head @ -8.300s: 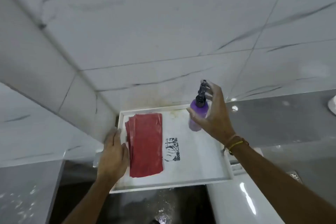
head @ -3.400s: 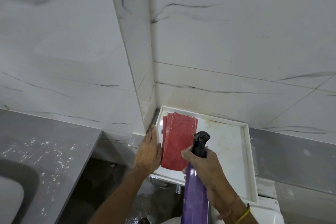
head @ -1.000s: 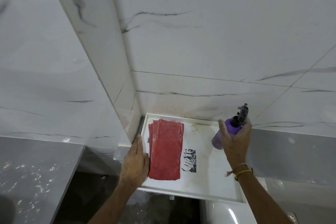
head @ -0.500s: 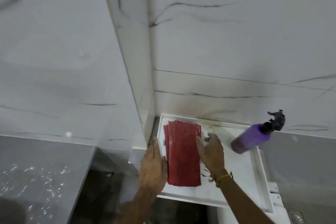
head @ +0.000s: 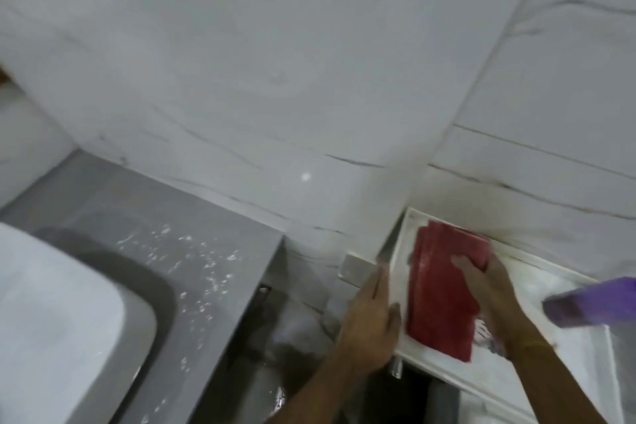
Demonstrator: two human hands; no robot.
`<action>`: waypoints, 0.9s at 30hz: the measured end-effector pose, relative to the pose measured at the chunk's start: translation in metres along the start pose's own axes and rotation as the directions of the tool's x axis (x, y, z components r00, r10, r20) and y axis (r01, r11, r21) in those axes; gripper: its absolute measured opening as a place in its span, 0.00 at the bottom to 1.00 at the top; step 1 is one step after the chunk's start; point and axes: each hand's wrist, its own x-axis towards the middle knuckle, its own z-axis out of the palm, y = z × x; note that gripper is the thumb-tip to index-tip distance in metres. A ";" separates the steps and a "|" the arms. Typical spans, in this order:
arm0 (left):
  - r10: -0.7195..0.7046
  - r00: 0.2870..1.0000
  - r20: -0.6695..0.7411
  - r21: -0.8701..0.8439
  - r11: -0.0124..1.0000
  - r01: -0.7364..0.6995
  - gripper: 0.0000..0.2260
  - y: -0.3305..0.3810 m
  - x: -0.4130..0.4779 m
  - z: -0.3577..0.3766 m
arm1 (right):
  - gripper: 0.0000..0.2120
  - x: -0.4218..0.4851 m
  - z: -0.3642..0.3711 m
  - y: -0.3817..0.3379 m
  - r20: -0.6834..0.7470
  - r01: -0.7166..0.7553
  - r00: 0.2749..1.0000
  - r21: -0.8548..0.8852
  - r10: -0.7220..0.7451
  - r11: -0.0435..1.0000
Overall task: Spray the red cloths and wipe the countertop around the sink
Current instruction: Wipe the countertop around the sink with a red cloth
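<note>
- Head view: my right hand (head: pixel 495 289) lies flat on the cloths (head: pixel 444 289), fingers spread over the top one, not yet clenched round it.
- My left hand (head: pixel 371 323) rests open on the tray's (head: pixel 399 251) left rim, grasping nothing that I can make out.
- Cloths sit stacked at the tray's left side, near its back corner; blur hides the edges, so I cannot count the stack.
- One purple bottle (head: pixel 592 303) lies tilted at the tray's right side, touched by neither hand.
- One sink (head: pixel 51 303) shows at the bench's (head: pixel 206 251) near left; white specks dot the bench between sink and right edge.
- Step in hand, as I judge it: taking up a cloth, spraying apparently over.
- Next move calls for pinching only the top cloth free, left hand steadying the tray, then carrying it across the gap to the speckled bench by the sink.
</note>
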 end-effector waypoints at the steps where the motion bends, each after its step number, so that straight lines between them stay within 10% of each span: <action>1: 0.000 1.000 0.019 -0.031 1.000 0.000 0.26 -0.008 -0.018 -0.010 | 0.10 -0.012 -0.001 -0.005 0.003 0.062 0.998 0.000 -0.062 0.998; 7: -0.112 0.978 -0.176 -0.191 0.979 0.077 0.16 -0.075 -0.120 -0.083 | 0.19 -0.099 0.002 -0.024 -0.109 0.182 0.972 -0.228 -0.210 0.957; 14: -0.417 0.684 -0.598 -0.373 0.901 0.223 0.15 -0.084 -0.197 -0.153 | 0.34 -0.138 0.109 -0.086 0.315 0.249 0.925 -0.082 -0.212 0.965; 19: -0.550 0.428 -0.718 -0.512 0.833 0.212 0.12 -0.085 -0.222 -0.161 | 0.02 -0.151 0.181 -0.147 0.365 0.509 0.822 -0.122 -0.438 0.852; 27: -0.604 0.080 -0.793 -0.586 0.792 0.172 0.11 -0.097 -0.204 -0.217 | 0.14 -0.113 0.355 -0.209 0.560 0.954 0.246 0.005 -0.791 0.300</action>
